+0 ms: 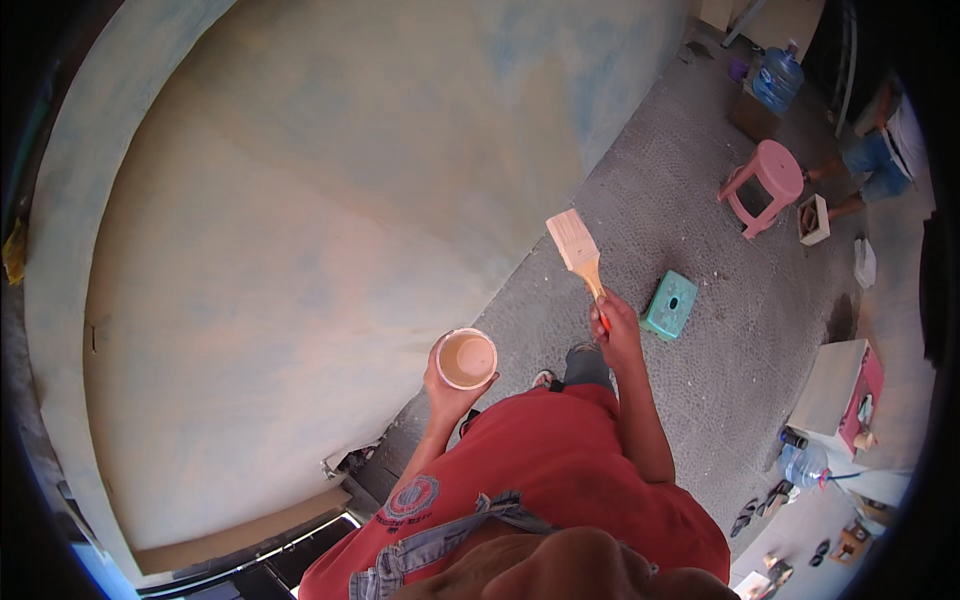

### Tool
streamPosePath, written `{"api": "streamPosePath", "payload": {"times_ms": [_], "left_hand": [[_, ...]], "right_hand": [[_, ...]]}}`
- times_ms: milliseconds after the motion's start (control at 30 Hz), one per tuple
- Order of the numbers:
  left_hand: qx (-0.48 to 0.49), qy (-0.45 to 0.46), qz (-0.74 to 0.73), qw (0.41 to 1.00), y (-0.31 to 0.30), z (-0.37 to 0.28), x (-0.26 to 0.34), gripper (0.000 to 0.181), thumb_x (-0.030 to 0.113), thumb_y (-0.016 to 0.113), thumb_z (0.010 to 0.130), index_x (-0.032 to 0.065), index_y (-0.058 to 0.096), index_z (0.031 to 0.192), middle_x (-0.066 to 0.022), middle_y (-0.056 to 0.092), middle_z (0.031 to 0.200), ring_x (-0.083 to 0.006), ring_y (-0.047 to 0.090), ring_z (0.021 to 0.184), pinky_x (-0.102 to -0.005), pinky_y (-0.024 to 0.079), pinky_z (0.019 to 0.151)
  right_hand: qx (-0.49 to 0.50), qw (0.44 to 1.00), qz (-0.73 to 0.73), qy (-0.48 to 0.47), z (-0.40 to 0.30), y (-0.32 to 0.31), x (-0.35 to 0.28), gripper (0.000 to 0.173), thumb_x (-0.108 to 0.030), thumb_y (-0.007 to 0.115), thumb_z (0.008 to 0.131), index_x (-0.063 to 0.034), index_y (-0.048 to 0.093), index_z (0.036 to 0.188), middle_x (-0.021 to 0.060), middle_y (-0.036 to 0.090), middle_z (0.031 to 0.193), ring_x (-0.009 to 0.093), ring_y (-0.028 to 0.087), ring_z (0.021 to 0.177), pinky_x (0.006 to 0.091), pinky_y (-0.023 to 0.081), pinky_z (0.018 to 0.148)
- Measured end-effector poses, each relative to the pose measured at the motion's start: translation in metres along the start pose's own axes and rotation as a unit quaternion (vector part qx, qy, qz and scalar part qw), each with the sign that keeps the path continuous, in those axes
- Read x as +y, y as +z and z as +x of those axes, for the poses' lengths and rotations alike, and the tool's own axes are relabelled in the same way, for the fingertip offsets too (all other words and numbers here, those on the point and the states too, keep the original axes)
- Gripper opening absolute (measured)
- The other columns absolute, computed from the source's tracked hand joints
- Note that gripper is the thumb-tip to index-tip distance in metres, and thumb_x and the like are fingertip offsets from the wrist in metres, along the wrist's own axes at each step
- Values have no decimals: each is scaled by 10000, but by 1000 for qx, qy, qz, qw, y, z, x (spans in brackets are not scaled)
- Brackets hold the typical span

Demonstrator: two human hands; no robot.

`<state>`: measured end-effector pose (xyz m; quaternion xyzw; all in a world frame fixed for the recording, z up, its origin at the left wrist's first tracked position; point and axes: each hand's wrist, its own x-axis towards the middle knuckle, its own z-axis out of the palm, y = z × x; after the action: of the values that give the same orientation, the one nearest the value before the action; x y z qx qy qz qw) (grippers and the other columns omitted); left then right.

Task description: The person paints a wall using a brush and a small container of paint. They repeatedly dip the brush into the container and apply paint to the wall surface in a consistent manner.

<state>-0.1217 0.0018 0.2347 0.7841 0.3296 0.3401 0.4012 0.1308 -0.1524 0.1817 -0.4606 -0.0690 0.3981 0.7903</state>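
My left hand (pixel 444 394) is wrapped around a round cup (pixel 466 358), its open top facing me. Pale peach paint lies in the bottom, and its inner wall is smeared with the same colour. In my right hand (pixel 619 330) is a wide flat paintbrush (pixel 576 244), held by its wooden handle with the bristles pointing up and away. Pinkish paint coats the bristles and ferrule. The brush is apart from the cup, above the floor near the foot of the wall (pixel 322 247). Patches of cream, peach and faint blue cover that wall.
A small green plastic step stool (pixel 671 304) stands right of my right hand. Farther off are a pink plastic stool (pixel 772 176), a seated person (pixel 874 161) and a large water bottle (pixel 778 79). A cabinet (pixel 829 382) and several sandals (pixel 746 517) line the right side of the textured floor (pixel 675 390).
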Motion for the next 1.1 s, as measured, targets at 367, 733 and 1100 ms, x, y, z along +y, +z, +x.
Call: {"api": "streamPosePath", "payload": {"times_ms": [367, 733, 1100], "left_hand": [[112, -74, 32, 990, 35, 52, 17, 937, 185, 962, 584, 0, 458, 1352, -136, 613, 1262, -250, 610, 1167, -400, 498, 1001], [270, -81, 65, 957, 102, 92, 13, 920, 221, 976, 577, 0, 482, 1322, -149, 613, 1290, -258, 614, 1163, -404, 498, 998], [352, -166, 108, 915, 121, 94, -4, 947, 304, 984, 578, 4, 479, 1321, -129, 612, 1237, -242, 615, 1135, -396, 499, 985]], "right_hand": [[-225, 962, 20, -156, 154, 147, -213, 418, -192, 505, 1033, 16, 518, 1396, -11, 530, 808, 2, 333, 489, 183, 252, 420], [-414, 893, 63, -165, 241, 229, -264, 439, -131, 481, 1003, 55, 495, 1401, 25, 569, 833, 11, 339, 489, 182, 252, 431], [-544, 832, 45, -98, 258, 264, -203, 420, -92, 518, 1002, 81, 493, 1384, -4, 548, 824, 6, 409, 631, 181, 347, 563]]}}
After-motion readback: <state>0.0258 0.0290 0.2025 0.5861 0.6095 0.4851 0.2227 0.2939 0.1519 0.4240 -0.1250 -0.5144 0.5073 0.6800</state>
